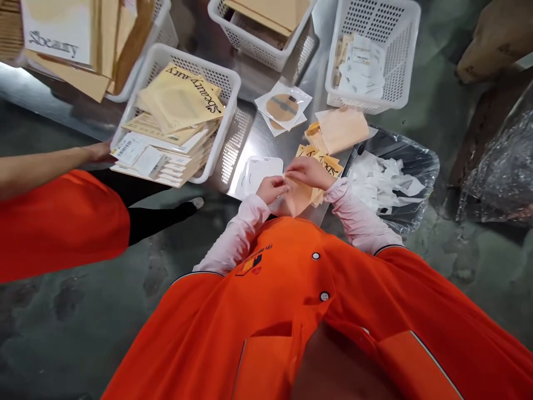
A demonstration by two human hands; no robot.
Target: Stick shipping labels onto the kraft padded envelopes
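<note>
A peach-coloured sheet or pouch point(296, 198) is between my hands at the near edge of the metal table. My left hand point(272, 189) pinches its upper left corner. Fingers closed, my right hand point(310, 171) holds its top edge, close to the left fingertips. Yellow printed packets point(332, 165) lie partly under and beyond my right hand. Behind them rests a stack of peach sheets point(343, 129). To the left of my hands is a white card with curved marks point(260, 171). Clear sleeves with round tan pieces point(283, 106) lie farther back.
White baskets of packets stand at the left point(227, 111), back point(266, 58) and back right point(372, 103). A black-lined bin point(428, 158) with white strips point(387, 180) is at the right. Another person's hand point(100, 151) touches the left basket.
</note>
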